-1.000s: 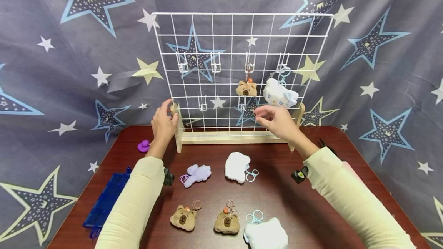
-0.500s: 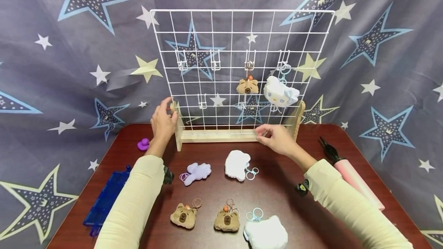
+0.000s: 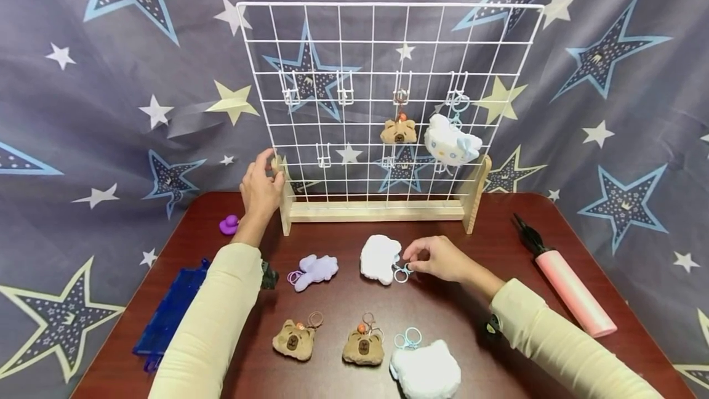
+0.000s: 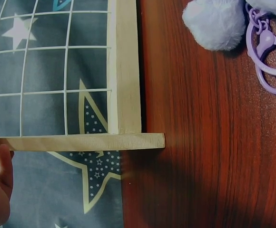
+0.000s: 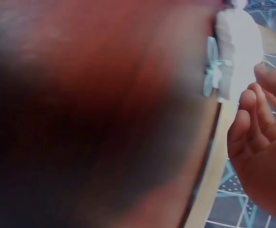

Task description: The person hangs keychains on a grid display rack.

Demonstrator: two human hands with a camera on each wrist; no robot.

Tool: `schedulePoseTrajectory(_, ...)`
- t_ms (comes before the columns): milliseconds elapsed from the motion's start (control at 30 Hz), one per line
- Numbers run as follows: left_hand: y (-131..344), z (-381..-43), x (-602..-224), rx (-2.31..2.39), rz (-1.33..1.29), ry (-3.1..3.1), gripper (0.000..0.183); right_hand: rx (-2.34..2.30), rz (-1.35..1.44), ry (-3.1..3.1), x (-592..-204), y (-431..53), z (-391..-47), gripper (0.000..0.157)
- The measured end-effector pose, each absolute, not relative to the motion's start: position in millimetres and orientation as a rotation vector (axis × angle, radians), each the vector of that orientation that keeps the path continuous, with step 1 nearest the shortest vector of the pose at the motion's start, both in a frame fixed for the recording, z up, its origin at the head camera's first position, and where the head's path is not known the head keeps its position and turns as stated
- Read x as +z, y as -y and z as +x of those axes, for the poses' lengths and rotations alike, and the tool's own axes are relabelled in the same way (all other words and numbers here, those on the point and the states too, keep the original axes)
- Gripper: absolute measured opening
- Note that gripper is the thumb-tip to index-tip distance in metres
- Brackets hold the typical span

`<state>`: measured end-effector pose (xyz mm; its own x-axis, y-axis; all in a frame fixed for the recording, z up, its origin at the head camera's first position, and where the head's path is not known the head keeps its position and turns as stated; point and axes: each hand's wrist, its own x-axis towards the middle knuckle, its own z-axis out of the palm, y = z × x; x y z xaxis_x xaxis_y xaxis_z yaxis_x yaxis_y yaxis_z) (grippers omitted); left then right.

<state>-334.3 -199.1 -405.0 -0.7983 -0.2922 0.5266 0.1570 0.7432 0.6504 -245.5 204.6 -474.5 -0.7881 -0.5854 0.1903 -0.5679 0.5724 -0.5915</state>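
**Right hand beside a white plush keychain, left hand on the rack**

Nearest, on the dark red-brown bench (image 3: 476, 350), a white plush keychain (image 3: 425, 369) lies plain side up, its light-blue rings above it. Left of it are two brown bear plushes (image 3: 362, 348), each with an orange bead and a ring.

Farther in, a second white plush (image 3: 379, 259) lies with light-blue rings (image 3: 402, 273) at its right. The right hand (image 3: 440, 258) is just beside those rings, fingers loosely bent with nothing between them; whether a fingertip touches a ring cannot be told. Left of this plush is a lavender plush (image 3: 317, 270) with purple rings. A blue tray (image 3: 172, 313) lies at the left edge, a pink cylinder (image 3: 576, 293) with a black end at the right.

Beyond, the left hand (image 3: 261, 186) pinches the rack's left wooden upright (image 3: 286, 211), near a purple duck (image 3: 228, 225). The white wire grid (image 3: 373, 72) carries hooks (image 3: 346, 98); a hanging brown bear (image 3: 399, 132) and a hanging white plush (image 3: 451, 141) with a blue bow occupy the upper row's two right hooks.

Behind everything hangs a grey star-patterned curtain (image 3: 183, 97).
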Motion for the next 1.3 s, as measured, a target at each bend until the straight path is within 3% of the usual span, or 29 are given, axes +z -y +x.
schedulePoseTrajectory(367, 199, -333, -405, -0.933, 0.099, 2.315, 0.054, -0.837, -1.250, -2.659, -487, -199, -241, 0.025)
schedulePoseTrajectory(767, 199, -332, -405, -0.935, 0.105, 2.316, 0.053, -0.686, -1.274, -2.663, -486, -191, -243, 0.028)
schedulePoseTrajectory(1100, 198, -333, -404, -0.933, 0.111, 2.310, 0.054, -0.669, -1.225, -2.681, -487, -189, -244, 0.026)
schedulePoseTrajectory(1300, 199, -332, -404, -0.936, 0.119, 2.312, 0.055, -0.693, -1.351, -2.756, -490, -194, -245, 0.015)
